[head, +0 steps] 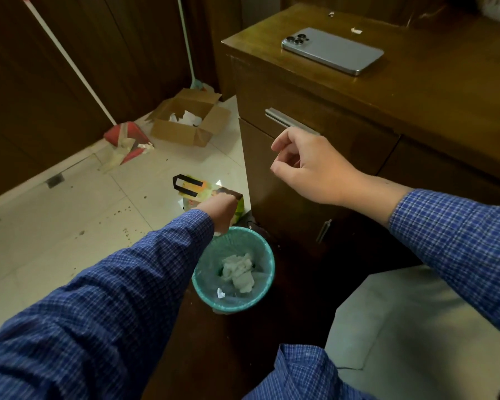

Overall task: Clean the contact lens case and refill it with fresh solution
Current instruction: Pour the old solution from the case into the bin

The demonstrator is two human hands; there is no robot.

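No contact lens case or solution bottle shows in this view. My left hand (220, 211) reaches down to the far rim of a teal waste bin (264, 249) on the floor. Only its wrist and back show and the fingers are hidden. A scrap of white peeks out under it at the rim. Crumpled white tissue (238, 271) lies inside the lined bin. My right hand (309, 166) hovers in front of the wooden cabinet, fingers loosely curled with nothing in them.
A grey phone (332, 50) lies face down on the wooden cabinet top (430, 82), above a drawer with a metal handle (289, 121). On the tiled floor are a colourful bag (199, 189), an open cardboard box (189, 118) and a red dustpan (127, 140).
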